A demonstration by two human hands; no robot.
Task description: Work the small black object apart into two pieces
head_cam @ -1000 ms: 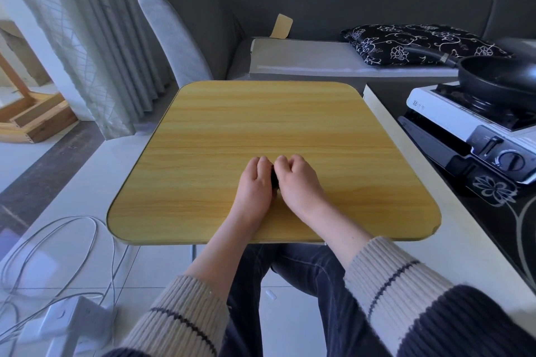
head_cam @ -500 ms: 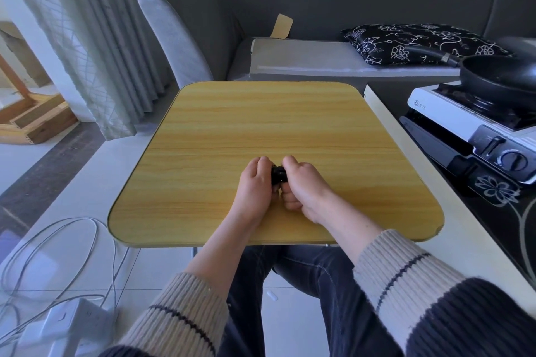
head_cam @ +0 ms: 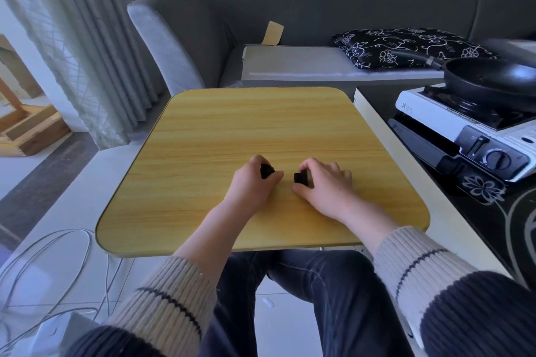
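Observation:
The small black object is in two pieces. My left hand (head_cam: 251, 182) grips the left black piece (head_cam: 267, 171) between thumb and fingers. My right hand (head_cam: 324, 182) grips the right black piece (head_cam: 300, 177) the same way. A short gap of bare wood separates the two pieces. Both hands rest low on the yellow wooden table (head_cam: 261, 130), near its front middle. Fingers hide much of each piece.
A white counter (head_cam: 406, 177) borders the table's right edge, carrying a portable gas stove (head_cam: 464, 130) with a black frying pan (head_cam: 493, 78). A grey sofa (head_cam: 290, 23) with a patterned cushion (head_cam: 406, 46) stands behind. Cables (head_cam: 58, 264) lie on the floor at left.
The hands were pressed together around one black object. They have moved apart sideways, and the object has come apart into two pieces, one in each hand.

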